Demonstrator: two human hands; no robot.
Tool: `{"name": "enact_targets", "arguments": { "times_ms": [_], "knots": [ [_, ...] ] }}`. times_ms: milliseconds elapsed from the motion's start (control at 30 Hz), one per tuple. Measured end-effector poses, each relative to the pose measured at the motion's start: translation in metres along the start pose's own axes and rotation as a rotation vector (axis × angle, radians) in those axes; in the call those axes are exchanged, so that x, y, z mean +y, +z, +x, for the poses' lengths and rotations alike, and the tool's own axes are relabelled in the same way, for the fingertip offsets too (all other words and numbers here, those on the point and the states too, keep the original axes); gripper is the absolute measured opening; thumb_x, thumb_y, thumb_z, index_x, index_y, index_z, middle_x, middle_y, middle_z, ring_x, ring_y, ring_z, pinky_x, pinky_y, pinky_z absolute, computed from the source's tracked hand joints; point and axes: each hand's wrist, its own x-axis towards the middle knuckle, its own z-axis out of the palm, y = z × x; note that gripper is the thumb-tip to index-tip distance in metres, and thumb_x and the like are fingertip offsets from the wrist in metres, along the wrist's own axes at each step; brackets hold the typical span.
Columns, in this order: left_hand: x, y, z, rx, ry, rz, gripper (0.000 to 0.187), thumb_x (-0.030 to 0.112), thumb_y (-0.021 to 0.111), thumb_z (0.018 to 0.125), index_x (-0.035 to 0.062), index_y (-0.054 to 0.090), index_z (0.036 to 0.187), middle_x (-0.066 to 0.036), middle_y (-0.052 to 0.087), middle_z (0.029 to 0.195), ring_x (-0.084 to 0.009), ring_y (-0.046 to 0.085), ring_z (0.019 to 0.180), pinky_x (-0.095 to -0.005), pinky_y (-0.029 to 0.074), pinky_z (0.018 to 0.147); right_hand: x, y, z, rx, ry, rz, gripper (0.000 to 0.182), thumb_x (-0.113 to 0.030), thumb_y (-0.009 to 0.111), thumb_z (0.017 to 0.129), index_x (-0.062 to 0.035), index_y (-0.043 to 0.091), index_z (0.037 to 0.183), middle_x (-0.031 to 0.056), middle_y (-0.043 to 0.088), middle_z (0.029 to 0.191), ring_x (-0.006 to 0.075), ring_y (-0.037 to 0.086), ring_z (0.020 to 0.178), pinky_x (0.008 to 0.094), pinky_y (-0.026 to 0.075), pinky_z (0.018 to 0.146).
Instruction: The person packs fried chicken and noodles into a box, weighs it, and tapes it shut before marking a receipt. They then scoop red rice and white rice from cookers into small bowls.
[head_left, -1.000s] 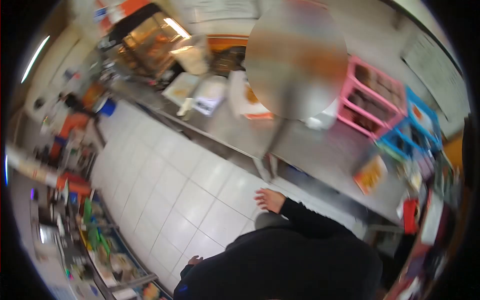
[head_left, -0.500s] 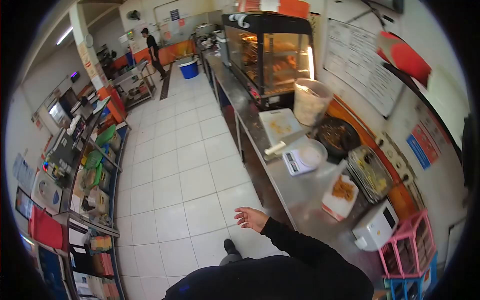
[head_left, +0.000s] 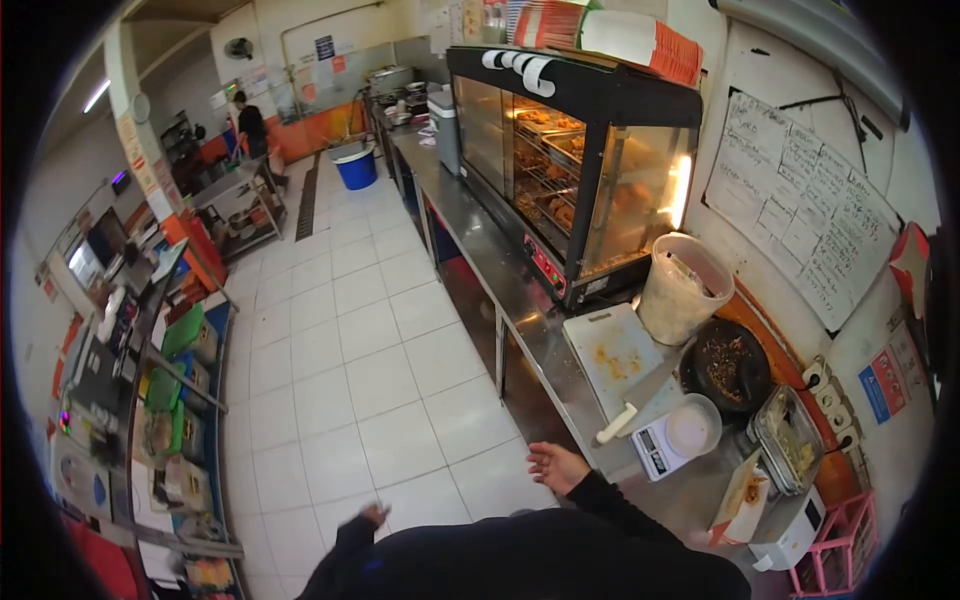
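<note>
My right hand [head_left: 558, 467] is out over the floor tiles beside the steel counter [head_left: 470, 225], its fingers apart and holding nothing. At the lower left, my left hand [head_left: 374, 514] is small and blurred at the end of a black sleeve, its fingers unclear. Nearest to my right hand on the counter are a white kitchen scale [head_left: 657, 450] with a clear tub [head_left: 692, 430] on it, and a knife with a white handle [head_left: 615, 424]. Behind them lies a stained white cutting board [head_left: 613, 358], next to a dark stone mortar [head_left: 728, 368].
A lit food warmer [head_left: 570, 170] and a tall plastic container [head_left: 684, 290] stand on the counter. Further right are a paper food box [head_left: 740, 500] and a metal tray [head_left: 788, 437]. A blue bucket [head_left: 356, 172] and a person [head_left: 252, 130] are ahead. Shelves with tubs [head_left: 185, 400] run along the left.
My left hand has come into view. The view has moved forward along the counter, and the warmer looks nearer. My right hand shows further right and lower. The distant person has changed posture.
</note>
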Motion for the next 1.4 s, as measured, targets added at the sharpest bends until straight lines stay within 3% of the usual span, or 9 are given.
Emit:
{"name": "enact_targets", "arguments": {
  "times_ms": [133,267,600,633,800,867,1033,1167,1400],
  "knots": [
    [0.139,-0.197,0.178,0.274,0.304,-0.47,0.051,0.046,0.05,0.086,0.0024,0.056,0.112,-0.018,0.062,0.102,-0.0325,0.058,0.098,-0.0376,0.045,0.086,-0.087,0.034,0.026,-0.093,-0.243,0.042,0.033,-0.03,0.038,0.095,-0.0068,0.048,0.117,0.0086,0.058,0.098,0.0208,0.057,0.086,0.0336,0.045,0.076],
    [0.285,-0.345,0.287,0.255,0.695,-1.048,0.036,0.026,0.048,0.093,-0.003,0.054,0.113,-0.01,0.062,0.102,-0.0147,0.058,0.094,-0.0275,0.044,0.086,-0.171,0.049,0.081,-0.211,-0.377,0.043,0.034,-0.029,0.035,0.096,-0.0043,0.048,0.117,0.0103,0.058,0.099,0.0213,0.057,0.086,0.0333,0.045,0.076],
    [0.538,-0.783,0.375,0.65,1.458,-0.775,0.034,0.017,0.051,0.091,0.0021,0.049,0.121,-0.005,0.053,0.115,-0.0117,0.049,0.105,-0.0252,0.04,0.088,-0.328,0.086,0.22,-0.196,-0.415,-0.117,0.035,-0.026,0.036,0.097,-0.0004,0.046,0.119,0.0131,0.058,0.105,0.0225,0.056,0.092,0.0353,0.045,0.081],
    [0.561,-0.82,0.365,0.527,1.454,-0.961,0.034,0.019,0.052,0.09,0.0015,0.05,0.12,-0.006,0.055,0.113,-0.012,0.05,0.103,-0.0256,0.04,0.088,-0.337,0.087,0.232,-0.165,-0.433,-0.144,0.036,-0.026,0.036,0.097,-0.0001,0.046,0.12,0.0134,0.058,0.106,0.0226,0.056,0.093,0.0356,0.045,0.081],
    [0.67,-1.001,0.472,0.952,1.648,-0.392,0.054,0.037,0.066,0.08,0.0073,0.05,0.122,-0.014,0.056,0.116,-0.0228,0.051,0.109,-0.0324,0.04,0.093,-0.371,0.081,0.295,0.04,-0.537,-0.095,0.042,-0.033,0.042,0.094,0.0021,0.048,0.117,0.0159,0.058,0.107,0.0249,0.057,0.095,0.0374,0.044,0.083],
    [0.709,-1.062,0.514,0.929,1.695,-0.18,0.061,0.04,0.07,0.075,0.0118,0.049,0.125,-0.015,0.052,0.122,-0.0257,0.048,0.115,-0.0347,0.038,0.096,-0.372,0.056,0.339,0.087,-0.576,0.029,0.044,-0.036,0.042,0.093,-0.0001,0.047,0.118,0.0171,0.057,0.109,0.0294,0.056,0.097,0.0423,0.044,0.086],
    [0.766,-1.117,0.558,0.693,1.717,0.344,0.076,0.044,0.077,0.065,0.0168,0.047,0.129,-0.015,0.048,0.129,-0.0284,0.043,0.121,-0.037,0.034,0.101,-0.394,0.129,0.405,0.48,-0.858,0.125,0.044,-0.041,0.05,0.089,-0.0047,0.053,0.113,0.0099,0.061,0.102,0.0247,0.057,0.096,0.0398,0.044,0.086],
    [0.789,-1.116,0.587,0.344,1.927,0.213,0.077,0.036,0.078,0.066,0.0094,0.045,0.13,-0.011,0.056,0.119,-0.0216,0.052,0.111,-0.0336,0.037,0.098,-0.407,0.137,0.456,0.48,-0.965,0.291,0.041,-0.039,0.047,0.091,-0.004,0.053,0.112,0.0094,0.06,0.1,0.0239,0.058,0.092,0.0376,0.046,0.082],
    [0.812,-1.139,0.612,0.298,2.158,0.257,0.068,0.037,0.077,0.067,0.0073,0.053,0.123,-0.009,0.061,0.111,-0.0211,0.056,0.102,-0.0339,0.042,0.091,-0.432,0.179,0.497,0.668,-1.027,0.234,0.044,-0.041,0.046,0.091,-0.0046,0.05,0.116,0.0093,0.059,0.101,0.0236,0.058,0.089,0.0378,0.047,0.078]
  ]
}}
